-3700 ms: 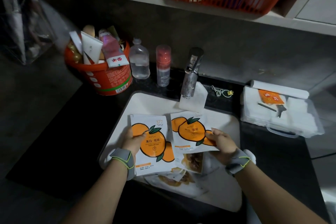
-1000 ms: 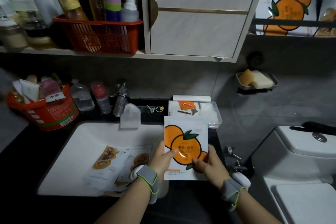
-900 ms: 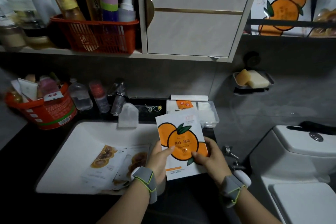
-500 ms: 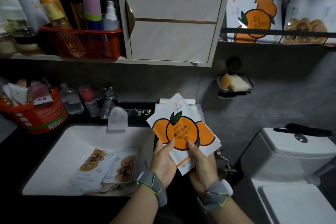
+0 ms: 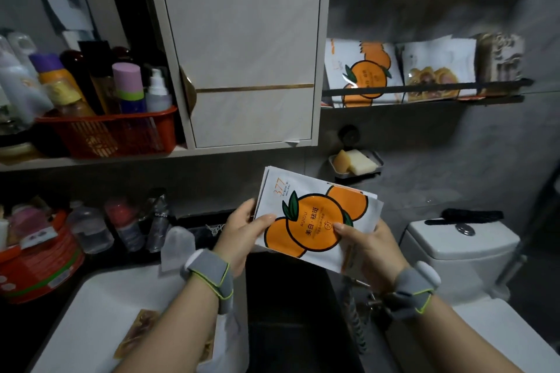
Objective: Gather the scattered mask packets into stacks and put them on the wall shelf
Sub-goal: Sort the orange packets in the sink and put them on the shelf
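While both of your grips are busy with 1 stack, the task sits about midway, by my reading. Your left grip [image 5: 239, 236] pinches the stack [image 5: 315, 221] at its left edge, thumb on the printed face and fingers behind. Your right grip [image 5: 366, 248] clamps the lower right corner the same way. The stack hangs tilted in the air, below the shelf [image 5: 424, 89] and above the counter [image 5: 288, 297], touching nothing but your fingers.

Done, as far as shows: 3 lots already stand on the shelf behind its dark rail. They are orange packets [image 5: 363, 76] at the left, brown packets [image 5: 436, 70] beside them, and dark packets [image 5: 500, 60] at the far right, too blurred to read. Left to do: this stack has to go up, and at least 1 loose packet [image 5: 139, 330] lies in the sink [image 5: 91, 312], partly hidden by your left forearm, so I cannot count the rest.

These are flat, rectangular pouches, glossy white with big oranges and green leaves. Thin edges fan out at the stack's top left corner, so it is not quite squared. They look slick and floppy, likely to slide over each other. A thin ledge with 1 slim bar as guard makes up the shelf.
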Action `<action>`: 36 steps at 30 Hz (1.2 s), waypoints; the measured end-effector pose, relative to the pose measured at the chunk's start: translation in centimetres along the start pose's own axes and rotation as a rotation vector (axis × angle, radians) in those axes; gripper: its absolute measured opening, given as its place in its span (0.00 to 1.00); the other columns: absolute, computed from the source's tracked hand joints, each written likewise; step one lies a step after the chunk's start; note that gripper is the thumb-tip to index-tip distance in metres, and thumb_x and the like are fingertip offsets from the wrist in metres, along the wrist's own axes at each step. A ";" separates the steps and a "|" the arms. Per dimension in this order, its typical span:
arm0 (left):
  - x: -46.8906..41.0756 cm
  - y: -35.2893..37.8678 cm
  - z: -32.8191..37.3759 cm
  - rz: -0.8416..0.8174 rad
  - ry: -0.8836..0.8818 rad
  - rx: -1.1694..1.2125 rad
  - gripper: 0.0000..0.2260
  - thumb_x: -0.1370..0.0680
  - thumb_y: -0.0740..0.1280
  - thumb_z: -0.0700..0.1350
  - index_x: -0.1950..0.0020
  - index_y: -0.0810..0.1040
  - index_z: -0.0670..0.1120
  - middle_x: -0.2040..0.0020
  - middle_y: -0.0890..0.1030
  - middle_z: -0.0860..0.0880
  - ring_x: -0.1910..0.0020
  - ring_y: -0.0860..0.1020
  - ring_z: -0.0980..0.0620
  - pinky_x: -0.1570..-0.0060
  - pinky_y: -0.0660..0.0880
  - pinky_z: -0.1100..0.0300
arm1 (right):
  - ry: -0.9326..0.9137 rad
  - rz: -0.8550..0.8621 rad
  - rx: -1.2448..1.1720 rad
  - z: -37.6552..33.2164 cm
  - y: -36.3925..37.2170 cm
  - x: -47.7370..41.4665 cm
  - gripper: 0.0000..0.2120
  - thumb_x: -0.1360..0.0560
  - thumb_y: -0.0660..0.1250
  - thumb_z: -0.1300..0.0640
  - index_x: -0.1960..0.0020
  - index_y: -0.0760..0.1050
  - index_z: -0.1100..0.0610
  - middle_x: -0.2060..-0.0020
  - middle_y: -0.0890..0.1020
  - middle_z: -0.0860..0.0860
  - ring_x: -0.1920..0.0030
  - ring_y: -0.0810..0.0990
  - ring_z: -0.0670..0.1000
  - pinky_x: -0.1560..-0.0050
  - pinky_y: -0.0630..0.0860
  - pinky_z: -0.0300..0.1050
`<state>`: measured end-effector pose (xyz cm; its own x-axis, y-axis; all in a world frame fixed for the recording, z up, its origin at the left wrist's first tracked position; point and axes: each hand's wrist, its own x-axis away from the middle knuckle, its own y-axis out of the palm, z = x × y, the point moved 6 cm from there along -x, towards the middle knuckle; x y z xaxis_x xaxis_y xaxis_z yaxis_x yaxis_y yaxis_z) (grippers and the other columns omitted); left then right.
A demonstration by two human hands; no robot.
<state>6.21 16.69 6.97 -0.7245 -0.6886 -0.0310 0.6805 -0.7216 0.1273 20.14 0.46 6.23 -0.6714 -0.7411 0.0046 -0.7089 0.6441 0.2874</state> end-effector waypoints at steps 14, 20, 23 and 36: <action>-5.0 9.8 7.2 -0.001 0.215 -0.449 0.19 0.23 0.58 0.39 0.33 0.66 0.50 0.37 0.75 0.45 0.39 0.74 0.45 0.41 0.76 0.45 | -0.167 0.288 0.093 -9.4 -5.4 -3.7 0.17 0.35 0.61 0.58 0.47 0.69 0.48 0.51 0.75 0.54 0.50 0.76 0.57 0.51 0.77 0.55; -9.3 14.1 11.2 0.090 0.331 -0.501 0.24 0.25 0.56 0.40 0.29 0.64 0.52 0.36 0.75 0.46 0.38 0.75 0.44 0.41 0.76 0.44 | -0.297 0.292 0.096 -16.3 -8.6 -7.4 0.15 0.38 0.61 0.62 0.51 0.73 0.56 0.57 0.77 0.55 0.55 0.77 0.57 0.53 0.77 0.55; -10.9 16.2 13.2 0.141 0.382 -0.535 0.27 0.25 0.55 0.39 0.26 0.59 0.53 0.30 0.71 0.48 0.33 0.72 0.45 0.34 0.71 0.46 | -0.359 0.168 0.291 -20.7 -9.2 -9.4 0.19 0.37 0.60 0.66 0.46 0.71 0.66 0.56 0.75 0.59 0.54 0.74 0.56 0.49 0.76 0.57; -17.4 20.9 22.6 0.501 0.347 -0.612 0.21 0.22 0.54 0.32 0.31 0.60 0.45 0.35 0.73 0.42 0.40 0.73 0.41 0.52 0.67 0.57 | -0.482 0.082 0.490 -31.7 -8.1 -20.8 0.06 0.31 0.60 0.67 0.61 0.71 0.57 0.67 0.73 0.53 0.67 0.72 0.50 0.63 0.71 0.42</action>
<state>30.51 15.18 32.56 -0.3162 -0.8466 -0.4280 0.9227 -0.1697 -0.3461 46.71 4.67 34.14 -0.6681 -0.5922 -0.4506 -0.5912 0.7901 -0.1619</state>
